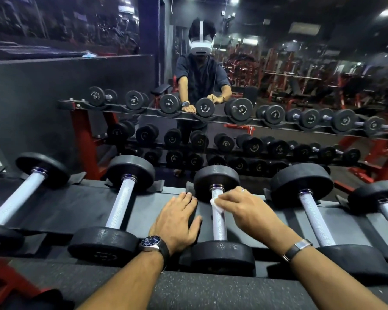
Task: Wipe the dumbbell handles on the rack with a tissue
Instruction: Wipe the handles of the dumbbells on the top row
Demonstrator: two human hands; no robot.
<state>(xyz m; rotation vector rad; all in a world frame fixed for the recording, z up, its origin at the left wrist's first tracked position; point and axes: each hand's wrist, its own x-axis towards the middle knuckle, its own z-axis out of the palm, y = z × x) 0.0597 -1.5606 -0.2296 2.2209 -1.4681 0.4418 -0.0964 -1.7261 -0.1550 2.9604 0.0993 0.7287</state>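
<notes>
Several black dumbbells with silver knurled handles lie side by side on the dark rack (pixel 81 211). My right hand (pixel 249 211) pinches a small white tissue (pixel 216 203) against the far end of the middle dumbbell's handle (pixel 219 224), just below its far weight plate (pixel 216 180). Flat on the rack surface to the left of that handle rests my left hand (pixel 177 220), fingers straight, a dark watch on its wrist. The tissue is mostly covered by my right fingers.
Neighbouring dumbbell handles lie at the left (pixel 121 202) and right (pixel 315 218). A wall mirror (pixel 300 74) directly behind the rack reflects the rack, a person in a headset and red gym machines. A padded dark edge (pixel 211 291) runs along the front.
</notes>
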